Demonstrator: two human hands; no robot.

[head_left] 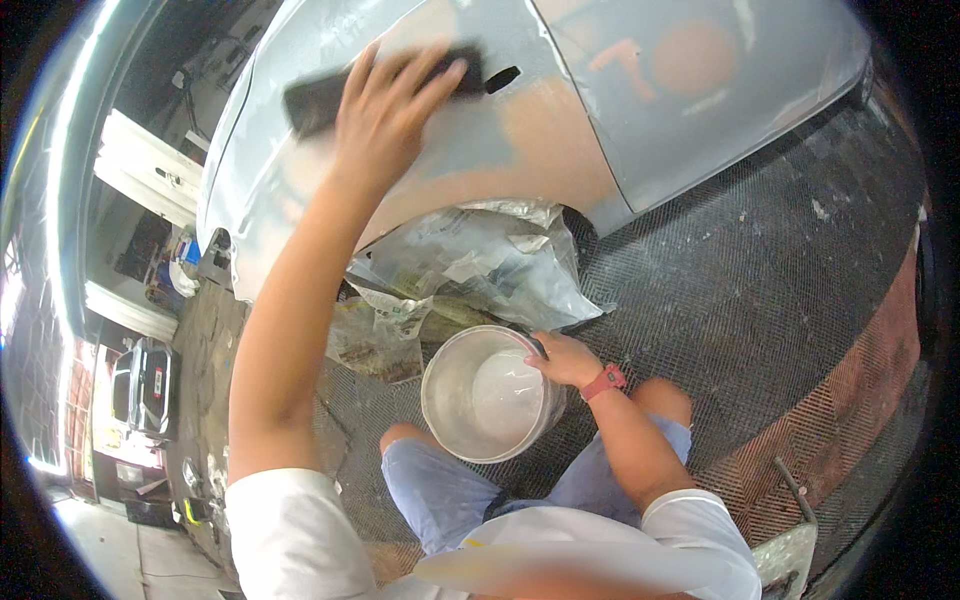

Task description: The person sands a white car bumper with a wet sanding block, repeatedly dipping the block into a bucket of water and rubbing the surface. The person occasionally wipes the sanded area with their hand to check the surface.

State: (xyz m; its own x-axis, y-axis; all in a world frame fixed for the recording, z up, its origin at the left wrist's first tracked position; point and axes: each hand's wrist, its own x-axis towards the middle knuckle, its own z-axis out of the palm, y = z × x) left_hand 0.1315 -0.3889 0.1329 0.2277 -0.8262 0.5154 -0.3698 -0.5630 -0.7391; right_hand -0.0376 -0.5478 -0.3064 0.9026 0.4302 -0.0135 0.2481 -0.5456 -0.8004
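My left hand [385, 115] presses a long black sanding block [312, 104] flat against the grey primed car panel [440, 150]. Its fingers are spread over the back of the block, and both are smeared by motion. Beside the block's right end is a dark oval hole in the panel. Between my knees stands a whitish plastic bucket [445, 405] with cloudy liquid in the bottom. My right hand [568, 360], with a red watch on the wrist, is closed at the bucket's right rim. A small dark piece shows at its fingertips; I cannot make out what it is.
Crumpled plastic sheeting [490, 262] covers the wheel area under the panel's arch. Black grid matting [720, 270] spreads to the right, with a reddish strip [800, 420] beyond. A metal-legged stool [790, 550] is at lower right. Another vehicle [145, 388] stands far left.
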